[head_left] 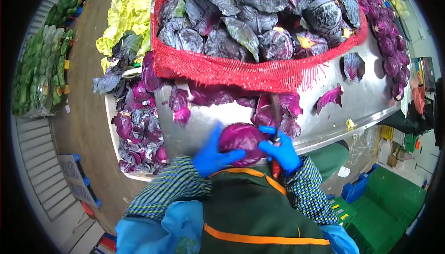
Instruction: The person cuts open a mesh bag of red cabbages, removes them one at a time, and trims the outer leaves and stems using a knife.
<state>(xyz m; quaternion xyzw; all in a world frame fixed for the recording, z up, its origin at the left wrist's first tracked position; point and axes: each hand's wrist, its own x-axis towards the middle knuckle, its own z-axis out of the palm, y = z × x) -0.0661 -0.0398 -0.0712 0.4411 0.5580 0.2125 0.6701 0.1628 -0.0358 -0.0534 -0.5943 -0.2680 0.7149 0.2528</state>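
Observation:
A trimmed red cabbage [238, 139] sits at the near edge of the metal table [199, 122], close to my apron. My left hand [214, 156], in a blue glove, curls round its left side with the thumb across the front. My right hand [282, 153], also gloved, grips a knife [276, 110] by its red handle, blade pointing away from me. The thumb of that hand rests against the cabbage's right side. Loose purple leaves [265, 111] lie just beyond the blade, and another leaf [330, 99] is farther right.
A red mesh sack [227, 71] full of untrimmed cabbages covers the table's far part. Trimmed cabbages [391, 45] are piled along the right edge. At left stand a white bin [112, 129] of purple leaves and a crate of yellow-green leaves [127, 15]. Green crates [389, 194] stand lower right.

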